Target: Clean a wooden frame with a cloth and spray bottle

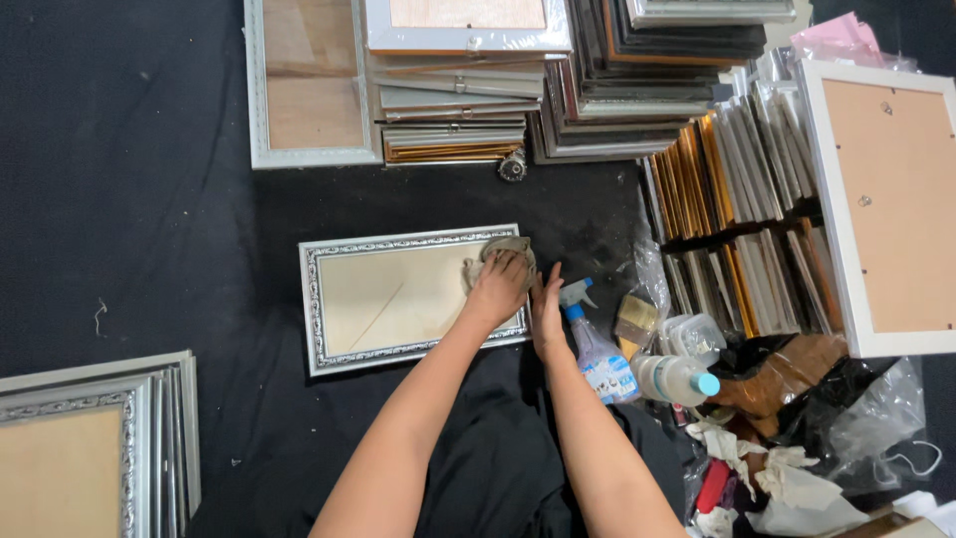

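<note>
2 arms reach forward: left hand (498,284) grip clutches cloth (506,249) on frame (398,296), right hand (546,309) flat, fingers together.

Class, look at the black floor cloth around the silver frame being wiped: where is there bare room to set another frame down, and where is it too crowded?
Bare black floor cloth lies left of the silver ornate picture frame, bordered below by the stack of silver frames. Right of both hands it is crowded: spray bottle, plastic bags, upright frames.

Left hand (498,282) with cloth (506,250) on silver frame (329,299); right hand (547,311) at its edge.
</note>
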